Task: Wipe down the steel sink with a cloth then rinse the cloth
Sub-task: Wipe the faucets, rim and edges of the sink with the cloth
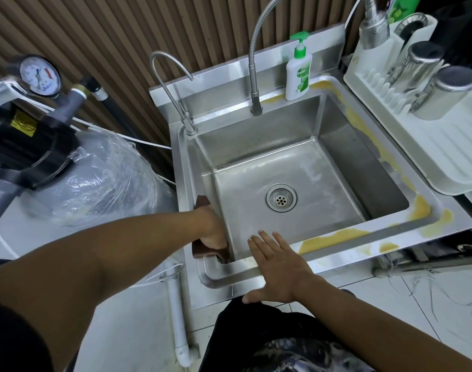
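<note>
While left grip (212, 226) clutches brown cloth (202, 204) on steel sink (350, 146) rim, right grip (277, 267) flat, fingers straight.

soap bottle (298, 73) behind sink (256, 135), rack (444, 146) right

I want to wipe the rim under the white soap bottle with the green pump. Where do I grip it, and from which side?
Probably round the body of the white soap bottle, below its green pump, coming from the front across the steel sink: it stands upright on the back rim, with the steel splashback behind.
</note>
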Demonstrator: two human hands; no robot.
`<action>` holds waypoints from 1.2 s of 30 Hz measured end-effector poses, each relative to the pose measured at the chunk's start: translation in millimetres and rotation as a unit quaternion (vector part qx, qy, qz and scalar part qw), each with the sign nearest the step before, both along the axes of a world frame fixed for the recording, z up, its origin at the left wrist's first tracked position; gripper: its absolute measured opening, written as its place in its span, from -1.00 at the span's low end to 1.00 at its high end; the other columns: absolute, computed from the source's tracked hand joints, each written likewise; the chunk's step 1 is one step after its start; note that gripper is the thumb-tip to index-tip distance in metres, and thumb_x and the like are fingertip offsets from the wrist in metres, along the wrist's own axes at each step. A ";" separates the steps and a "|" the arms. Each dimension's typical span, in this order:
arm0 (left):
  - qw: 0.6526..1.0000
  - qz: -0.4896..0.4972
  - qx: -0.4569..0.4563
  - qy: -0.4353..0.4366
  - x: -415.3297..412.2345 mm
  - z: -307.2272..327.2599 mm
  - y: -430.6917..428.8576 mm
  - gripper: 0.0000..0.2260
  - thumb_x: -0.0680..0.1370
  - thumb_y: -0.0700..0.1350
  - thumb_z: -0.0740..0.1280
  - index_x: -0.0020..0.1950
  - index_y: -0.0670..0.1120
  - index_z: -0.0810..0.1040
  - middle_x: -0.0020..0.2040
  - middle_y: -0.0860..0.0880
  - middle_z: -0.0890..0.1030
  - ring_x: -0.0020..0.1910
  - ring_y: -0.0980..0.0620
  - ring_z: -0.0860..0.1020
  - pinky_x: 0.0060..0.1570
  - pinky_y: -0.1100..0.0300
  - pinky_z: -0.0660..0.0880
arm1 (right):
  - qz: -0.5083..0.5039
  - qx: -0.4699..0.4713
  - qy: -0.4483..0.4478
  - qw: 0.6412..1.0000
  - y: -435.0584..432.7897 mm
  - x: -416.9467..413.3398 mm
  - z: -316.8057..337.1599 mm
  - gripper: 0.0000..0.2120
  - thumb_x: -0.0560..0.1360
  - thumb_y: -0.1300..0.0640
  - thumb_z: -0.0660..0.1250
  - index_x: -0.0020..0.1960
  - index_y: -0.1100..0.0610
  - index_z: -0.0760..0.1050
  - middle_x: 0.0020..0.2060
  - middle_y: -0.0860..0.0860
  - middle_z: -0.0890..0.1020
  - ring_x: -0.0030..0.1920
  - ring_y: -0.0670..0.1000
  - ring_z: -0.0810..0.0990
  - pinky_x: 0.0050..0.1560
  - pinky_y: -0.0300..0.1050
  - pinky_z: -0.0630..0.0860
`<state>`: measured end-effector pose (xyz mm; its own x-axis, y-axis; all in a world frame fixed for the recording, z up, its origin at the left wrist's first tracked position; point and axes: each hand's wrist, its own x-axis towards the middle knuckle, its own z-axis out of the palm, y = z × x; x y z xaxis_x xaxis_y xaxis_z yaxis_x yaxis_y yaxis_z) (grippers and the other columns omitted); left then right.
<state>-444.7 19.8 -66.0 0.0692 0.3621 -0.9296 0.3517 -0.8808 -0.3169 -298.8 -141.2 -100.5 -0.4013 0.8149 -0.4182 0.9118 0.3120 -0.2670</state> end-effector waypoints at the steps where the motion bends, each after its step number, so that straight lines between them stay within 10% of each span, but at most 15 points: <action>1: 1.000 0.000 0.004 0.007 -0.7 -1.7 7.4 -0.41 0.55 0.34 -0.05 0.10 0.02 0.64 -0.01 -0.02 0.62 0.07 -0.10 0.55 0.29 -0.11 0.34 | -0.001 -0.002 0.000 1.000 -0.2 0.1 0.0 0.20 0.37 -0.62 0.02 0.61 0.20 -0.30 0.62 0.10 -0.20 0.58 0.09 -0.37 0.54 0.12 -0.40; 15: 0.989 0.099 -0.063 -0.088 -5.4 14.4 -21.9 -0.60 0.68 0.11 0.00 0.08 -0.10 0.54 0.03 -0.08 0.56 0.01 -0.09 0.48 -0.03 0.06 0.31 | -0.001 -0.008 0.010 1.000 0.6 0.5 -2.6 0.21 0.35 -0.63 0.05 0.62 0.19 -0.26 0.63 0.09 -0.17 0.60 0.07 -0.33 0.56 0.13 -0.34; 21: 0.958 0.123 -0.149 -0.211 -37.1 13.1 -21.2 -0.60 0.67 0.10 0.01 -0.18 0.00 0.52 0.05 -0.01 0.61 0.19 0.04 0.47 0.54 -0.05 -0.12 | 0.000 -0.009 0.013 1.000 1.1 0.8 -3.3 0.21 0.36 -0.63 0.06 0.62 0.19 -0.26 0.63 0.09 -0.17 0.60 0.07 -0.33 0.56 0.14 -0.34; 28: 0.905 0.107 -0.096 -0.401 -77.2 -2.6 -57.0 -0.46 0.61 0.24 -0.03 0.14 -0.07 0.60 0.23 0.00 0.56 0.43 0.05 0.32 0.53 -0.05 -0.26 | 0.014 -0.018 0.016 1.000 2.3 3.3 -3.2 0.23 0.31 -0.67 -0.05 0.62 0.19 -0.24 0.63 0.10 -0.16 0.60 0.08 -0.31 0.56 0.14 -0.32; 36: 0.848 0.207 0.077 -0.482 -95.0 -13.8 -133.8 -0.26 0.57 0.35 -0.28 0.62 0.00 0.15 0.64 0.07 0.10 0.60 0.14 -0.24 0.54 -0.01 -0.27 | 0.020 -0.032 0.010 0.999 4.8 3.2 -7.6 0.21 0.35 -0.63 0.03 0.62 0.18 -0.28 0.63 0.09 -0.19 0.60 0.08 -0.33 0.56 0.15 -0.32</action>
<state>-539.7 -114.0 -79.8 0.6078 0.6521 -0.4532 0.7811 -0.5938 0.1932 -295.6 -136.4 -108.0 -0.4422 0.7695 -0.4608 0.8931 0.3307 -0.3049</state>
